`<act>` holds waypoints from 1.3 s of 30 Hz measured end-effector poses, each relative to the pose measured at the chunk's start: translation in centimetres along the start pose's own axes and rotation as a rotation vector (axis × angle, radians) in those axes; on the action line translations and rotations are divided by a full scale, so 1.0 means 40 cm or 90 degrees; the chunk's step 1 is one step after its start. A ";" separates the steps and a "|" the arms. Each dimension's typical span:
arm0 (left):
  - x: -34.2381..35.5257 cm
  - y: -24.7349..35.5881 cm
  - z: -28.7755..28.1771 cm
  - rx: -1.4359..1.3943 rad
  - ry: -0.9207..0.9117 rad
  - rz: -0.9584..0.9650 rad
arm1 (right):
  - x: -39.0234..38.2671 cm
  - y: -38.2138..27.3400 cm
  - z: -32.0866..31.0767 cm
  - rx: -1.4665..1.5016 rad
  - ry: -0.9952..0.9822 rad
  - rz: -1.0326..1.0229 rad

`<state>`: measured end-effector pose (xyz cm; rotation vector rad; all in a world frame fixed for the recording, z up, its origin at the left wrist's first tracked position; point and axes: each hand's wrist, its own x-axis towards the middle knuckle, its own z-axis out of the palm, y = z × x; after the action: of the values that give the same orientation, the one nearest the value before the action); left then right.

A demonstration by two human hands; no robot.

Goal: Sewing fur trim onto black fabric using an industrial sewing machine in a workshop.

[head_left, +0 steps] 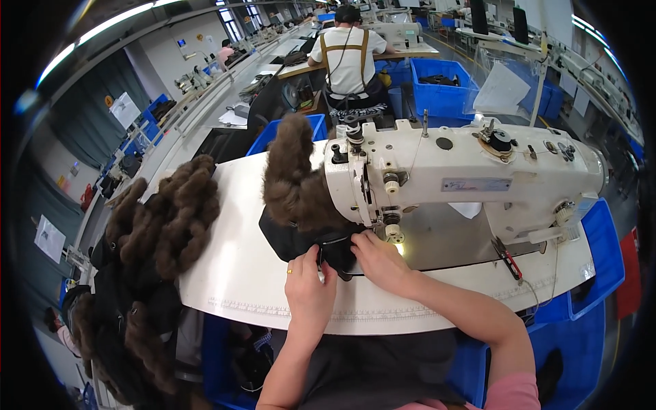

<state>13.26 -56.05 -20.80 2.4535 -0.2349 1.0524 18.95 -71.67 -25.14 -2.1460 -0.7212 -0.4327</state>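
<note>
A white industrial sewing machine [465, 164] stands on a pale table [225, 287]. A black garment piece [287, 239] with brown fur trim [290, 178] lies left of the needle area, partly behind the machine head. My left hand [309, 287] pinches the black fabric's near edge by a thin dark strip, a ring on one finger. My right hand [379, 260] grips the same fabric just left of the lit presser foot [395, 234], its fingertips bent onto the cloth. Red-and-black thread snips [506, 260] rest right of the needle plate.
A pile of black and fur-trimmed pieces [171, 232] hangs at the table's left end. Blue bins [605, 239] stand at the right, under the table and beyond it. A co-worker in a white shirt [348, 61] sits ahead, back turned. Other workstations line the room.
</note>
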 end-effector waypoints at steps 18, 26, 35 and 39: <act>0.048 -0.143 0.019 -0.841 -0.532 -0.357 | -0.026 0.032 -0.033 0.112 0.018 0.039; 0.052 -0.221 0.102 -1.281 -0.407 -0.667 | -0.034 0.020 -0.044 0.124 -0.102 0.090; 0.078 -0.250 0.020 -0.624 -0.831 -0.329 | -0.047 0.053 -0.047 0.113 -0.273 0.192; 0.032 -0.186 -0.023 -0.423 -0.207 0.115 | -0.056 0.022 -0.072 0.070 -0.280 0.226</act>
<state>16.01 -49.03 -21.87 1.9898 -0.7846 0.5074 17.61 -75.15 -25.09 -2.2254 -0.5621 0.2684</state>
